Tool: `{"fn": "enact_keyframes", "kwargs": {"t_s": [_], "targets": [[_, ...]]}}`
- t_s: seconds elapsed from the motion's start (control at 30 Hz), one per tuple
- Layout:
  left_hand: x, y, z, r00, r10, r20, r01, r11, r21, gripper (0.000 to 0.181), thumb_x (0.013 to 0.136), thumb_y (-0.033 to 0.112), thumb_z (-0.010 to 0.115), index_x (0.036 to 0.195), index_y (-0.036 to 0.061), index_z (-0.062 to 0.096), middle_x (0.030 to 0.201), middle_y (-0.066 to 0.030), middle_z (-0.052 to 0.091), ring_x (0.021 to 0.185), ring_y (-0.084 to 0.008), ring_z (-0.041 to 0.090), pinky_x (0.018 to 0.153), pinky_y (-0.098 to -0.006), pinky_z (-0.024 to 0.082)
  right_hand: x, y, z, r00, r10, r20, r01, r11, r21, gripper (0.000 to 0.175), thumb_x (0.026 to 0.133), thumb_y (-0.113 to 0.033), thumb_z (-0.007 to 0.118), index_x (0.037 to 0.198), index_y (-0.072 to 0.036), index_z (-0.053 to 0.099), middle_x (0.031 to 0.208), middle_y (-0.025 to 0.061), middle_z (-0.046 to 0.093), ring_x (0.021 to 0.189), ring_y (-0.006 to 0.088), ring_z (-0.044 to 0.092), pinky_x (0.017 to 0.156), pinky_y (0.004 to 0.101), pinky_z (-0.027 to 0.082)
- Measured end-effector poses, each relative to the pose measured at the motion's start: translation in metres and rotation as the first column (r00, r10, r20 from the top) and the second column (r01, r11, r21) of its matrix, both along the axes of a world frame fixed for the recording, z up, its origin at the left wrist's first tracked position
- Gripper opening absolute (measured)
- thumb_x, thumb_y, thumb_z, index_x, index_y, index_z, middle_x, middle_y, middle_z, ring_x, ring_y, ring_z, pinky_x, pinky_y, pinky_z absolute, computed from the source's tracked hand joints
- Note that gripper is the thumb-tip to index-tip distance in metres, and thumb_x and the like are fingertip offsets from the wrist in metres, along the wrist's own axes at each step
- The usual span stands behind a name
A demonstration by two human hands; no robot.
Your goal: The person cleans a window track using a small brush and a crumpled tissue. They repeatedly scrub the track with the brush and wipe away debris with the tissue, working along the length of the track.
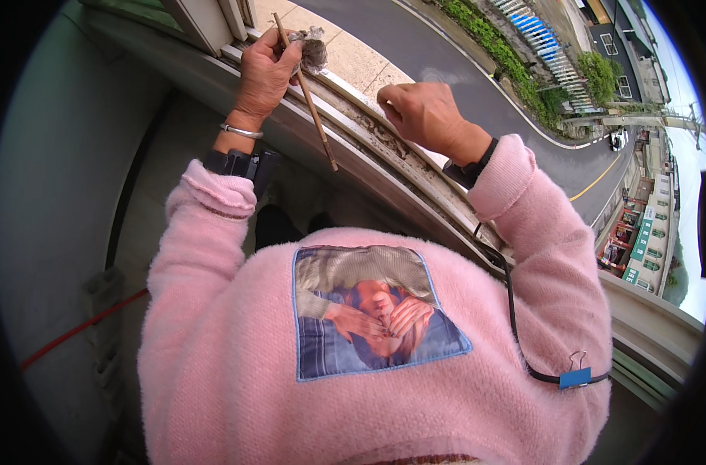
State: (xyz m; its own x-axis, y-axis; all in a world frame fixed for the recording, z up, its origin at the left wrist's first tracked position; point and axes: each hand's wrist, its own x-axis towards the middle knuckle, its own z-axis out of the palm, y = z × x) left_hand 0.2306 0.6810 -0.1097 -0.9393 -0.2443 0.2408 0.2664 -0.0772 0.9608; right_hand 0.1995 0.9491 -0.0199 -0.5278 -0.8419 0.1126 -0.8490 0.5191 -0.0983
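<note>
At the upper left, my left hand (265,72) grips a thin wooden stick (315,113) together with a crumpled, dirty grey wad (312,51), perhaps a rag or wet paper. The stick slants down across the window sill, its lower tip over the inner edge. My right hand (428,113) hovers above the outer ledge with its fingers curled in. Nothing shows in it, though its palm is turned from view. Beneath both hands runs the window track (382,133), its grooves stained with dark dirt.
A window frame (204,23) stands at the upper left. Outside lie a tiled ledge (353,55) and a road (504,104) below. A black cable (511,308) with a blue binder clip (575,378) runs along my right sleeve. A red hose or cord (85,325) crosses the lower left.
</note>
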Motion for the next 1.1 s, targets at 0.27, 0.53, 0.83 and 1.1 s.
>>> {"fn": "enact_keyframes", "kwargs": {"t_s": [0.27, 0.53, 0.83, 1.1], "targets": [[0.0, 0.002, 0.001, 1.0, 0.009, -0.02, -0.009, 1.0, -0.001, 0.012, 0.099, 0.015, 0.067, 0.105, 0.004, 0.067, 0.075, 0.0049, 0.062, 0.062, -0.0016, 0.058, 0.05, -0.0194, 0.051, 0.017, 0.008, -0.004, 0.991, 0.082, 0.102, -0.102, 0.974, 0.201, 0.02, 0.096, -0.013, 0.058, 0.114, -0.009, 0.066, 0.07, 0.0127, 0.066, 0.067, 0.0348, 0.067, 0.059, 0.0477, 0.049], [0.001, 0.001, -0.001, 1.0, -0.012, -0.008, 0.012, 1.0, 0.023, 0.012, 0.099, 0.015, 0.067, 0.104, 0.0037, 0.067, 0.075, 0.0049, 0.061, 0.061, -0.0021, 0.057, 0.05, -0.0195, 0.05, 0.013, -0.011, -0.034, 0.984, 0.151, 0.092, -0.169, 0.956, 0.241, 0.006, 0.083, -0.008, 0.061, 0.084, -0.002, 0.064, 0.07, 0.0174, 0.067, 0.072, 0.0388, 0.069, 0.064, 0.047, 0.055], [0.0, 0.001, 0.001, 1.0, 0.0, 0.003, 0.0, 0.999, -0.047, 0.011, 0.099, 0.012, 0.066, 0.104, 0.0022, 0.067, 0.074, 0.0046, 0.062, 0.062, -0.0017, 0.055, 0.05, -0.0208, 0.05, -0.051, 0.032, 0.018, 0.832, -0.484, -0.272, 0.523, 0.848, 0.089, 0.026, 0.095, -0.015, 0.06, 0.118, -0.016, 0.072, 0.093, 0.011, 0.072, 0.086, 0.0329, 0.071, 0.073, 0.0467, 0.056], [-0.001, 0.001, -0.006, 0.996, -0.087, 0.016, 0.087, 0.996, -0.01, 0.015, 0.102, 0.015, 0.065, 0.11, 0.0022, 0.066, 0.08, 0.0043, 0.064, 0.066, -0.0007, 0.056, 0.052, -0.0185, 0.05, 0.002, 0.069, 0.039, 0.762, -0.637, -0.118, 0.632, 0.771, -0.08, 0.032, 0.09, -0.016, 0.066, 0.121, -0.017, 0.074, 0.097, 0.0077, 0.075, 0.091, 0.0308, 0.072, 0.082, 0.0412, 0.057]]}}
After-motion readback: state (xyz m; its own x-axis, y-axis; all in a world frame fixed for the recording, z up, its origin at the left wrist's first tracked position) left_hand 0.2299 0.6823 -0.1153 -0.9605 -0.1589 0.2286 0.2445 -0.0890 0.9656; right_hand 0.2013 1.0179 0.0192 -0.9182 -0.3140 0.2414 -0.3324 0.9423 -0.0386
